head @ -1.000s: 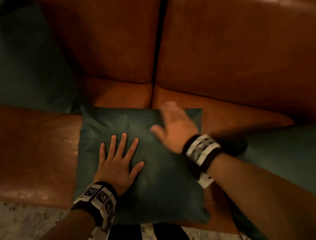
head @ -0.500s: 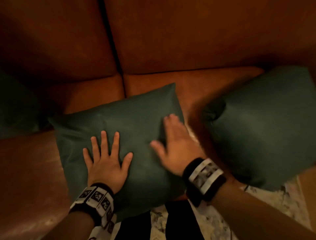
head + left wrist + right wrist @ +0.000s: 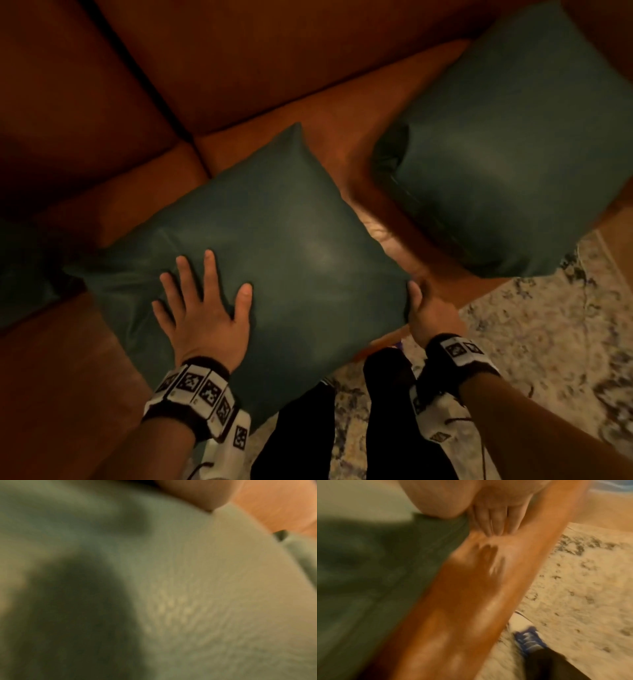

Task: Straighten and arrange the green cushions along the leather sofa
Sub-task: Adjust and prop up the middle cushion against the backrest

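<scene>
A dark green cushion (image 3: 274, 246) lies flat and askew on the brown leather sofa (image 3: 308, 68), one corner pointing at the backrest. My left hand (image 3: 205, 308) rests flat on its near left part, fingers spread; the left wrist view is filled by blurred cushion cover (image 3: 188, 601). At the cushion's near right corner is my right hand (image 3: 424, 308), thumb on top. Its straight fingers (image 3: 494, 522) touch the seat leather (image 3: 462, 588) beside the cushion's edge (image 3: 393, 561). A second green cushion (image 3: 513, 154) sits on the seat to the right, apart from it.
A third green cushion (image 3: 20, 274) shows dimly at the far left. The sofa's front edge runs by my right wrist; beyond it lie a pale mottled rug (image 3: 548, 342), my black trouser legs (image 3: 394, 411) and a blue and white shoe (image 3: 529, 641).
My right hand slid off the top of the cushion to its near right corner. The left hand stayed flat on it. The view swung right, bringing the right cushion into sight.
</scene>
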Motion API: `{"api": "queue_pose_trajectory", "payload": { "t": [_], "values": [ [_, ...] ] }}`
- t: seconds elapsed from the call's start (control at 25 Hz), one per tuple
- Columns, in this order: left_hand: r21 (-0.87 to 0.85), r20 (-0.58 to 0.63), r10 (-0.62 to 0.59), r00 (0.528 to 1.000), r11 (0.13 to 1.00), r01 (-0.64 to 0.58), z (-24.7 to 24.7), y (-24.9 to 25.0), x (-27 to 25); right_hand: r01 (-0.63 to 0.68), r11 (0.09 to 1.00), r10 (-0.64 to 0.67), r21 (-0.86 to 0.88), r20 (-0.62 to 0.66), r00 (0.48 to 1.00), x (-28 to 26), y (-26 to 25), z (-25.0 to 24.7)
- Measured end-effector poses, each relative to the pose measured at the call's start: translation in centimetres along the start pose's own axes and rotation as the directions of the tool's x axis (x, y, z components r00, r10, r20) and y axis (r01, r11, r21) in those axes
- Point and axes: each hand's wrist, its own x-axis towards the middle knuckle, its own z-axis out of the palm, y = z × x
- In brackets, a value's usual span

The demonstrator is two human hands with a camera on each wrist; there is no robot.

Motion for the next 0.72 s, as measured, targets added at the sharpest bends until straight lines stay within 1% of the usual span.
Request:
{"api": "queue_pose_trajectory", "payload": {
  "t": [0.04, 0.08, 0.12, 0.16, 0.2, 0.24, 0.28, 0.32, 0.36, 0.4, 0.44, 0.48, 0.52, 0.56, 0.6, 0.64, 0.68, 0.72],
  "values": [
    [-0.013, -0.005, 0.005, 1.000, 1.000, -0.005, -0.3, -0.3, 0.0, -0.025, 0.998, 0.026, 0.060, -0.015, 1.000, -0.5, -0.2, -0.6],
    [-0.025, -0.010, 0.004, 1.000, 1.000, -0.005, -0.5, -0.5, 0.0, 0.032, 0.993, -0.025, 0.111, -0.069, 0.997, -1.0, -1.1, -1.0],
    [-0.035, -0.013, 0.004, 1.000, 0.999, -0.005, -0.6, -0.6, 0.1, 0.154, 0.979, -0.135, 0.134, -0.139, 0.981, -1.5, -2.7, -1.0],
    [-0.039, -0.014, 0.006, 1.000, 0.999, -0.007, -0.7, -0.6, 0.0, 0.306, 0.945, -0.280, 0.116, -0.198, 0.940, -2.1, -4.6, -1.0],
    [-0.038, -0.017, 0.013, 1.000, 0.999, -0.013, -0.8, -0.5, 0.0, 0.432, 0.900, -0.412, 0.058, -0.213, 0.886, -2.6, -6.5, -0.8],
    [-0.040, -0.021, 0.017, 1.000, 0.999, -0.018, -0.9, -0.6, 0.0, 0.508, 0.861, -0.501, -0.013, -0.197, 0.843, -2.8, -7.8, -0.3],
    [-0.058, -0.027, 0.022, 0.999, 0.998, -0.024, -1.0, -0.8, 0.0, 0.538, 0.840, -0.541, -0.063, -0.158, 0.826, -2.3, -8.0, 0.6],
    [-0.066, -0.028, 0.043, 0.999, 0.997, -0.045, -0.9, -1.3, 0.0, 0.514, 0.854, -0.520, -0.080, -0.106, 0.848, -1.6, -7.1, 1.1],
    [-0.058, -0.033, 0.085, 0.996, 0.995, -0.087, -0.8, -2.0, -0.3, 0.429, 0.902, -0.432, -0.052, -0.059, 0.900, -0.9, -5.5, 1.5],
    [-0.060, -0.039, 0.137, 0.990, 0.988, -0.139, -0.8, -3.2, -0.6, 0.300, 0.953, -0.301, -0.025, -0.016, 0.954, -0.3, -3.7, 1.5],
    [-0.114, -0.030, 0.184, 0.982, 0.976, -0.186, -1.2, -4.5, -0.8, 0.170, 0.985, -0.169, -0.023, 0.030, 0.985, 0.0, -1.9, 1.0],
    [-0.211, -0.028, 0.185, 0.982, 0.960, -0.187, -2.1, -6.0, -1.5, 0.073, 0.997, -0.070, -0.038, 0.070, 0.995, -0.3, -0.6, 0.0],
    [-0.307, -0.067, 0.147, 0.987, 0.938, -0.161, -3.2, -7.6, -2.0, 0.024, 0.999, -0.020, -0.045, 0.079, 0.997, -0.8, 0.1, -1.5],
    [-0.364, -0.130, 0.067, 0.989, 0.925, -0.110, -4.2, -9.2, -2.8, 0.046, 0.998, -0.043, -0.052, 0.050, 0.998, -1.6, 0.2, -2.9],
    [-0.393, -0.189, -0.014, 0.982, 0.917, -0.062, -5.1, -10.2, -3.9, 0.134, 0.990, -0.133, -0.053, 0.023, 0.991, -3.0, -0.1, -4.1],
    [-0.422, -0.203, -0.042, 0.978, 0.905, -0.049, -5.6, -10.0, -5.2, 0.270, 0.963, -0.269, -0.024, 0.018, 0.963, -4.6, -1.0, -5.1],
    [-0.468, -0.143, 0.037, 0.989, 0.878, -0.101, -5.6, -8.6, -6.5, 0.390, 0.919, -0.393, 0.049, 0.073, 0.917, -6.1, -2.8, -5.4],
    [-0.503, -0.002, 0.204, 0.979, 0.846, -0.177, -5.2, -6.2, -7.8, 0.510, 0.856, -0.516, 0.086, 0.217, 0.829, -7.5, -4.7, -4.9]
  ]
}}
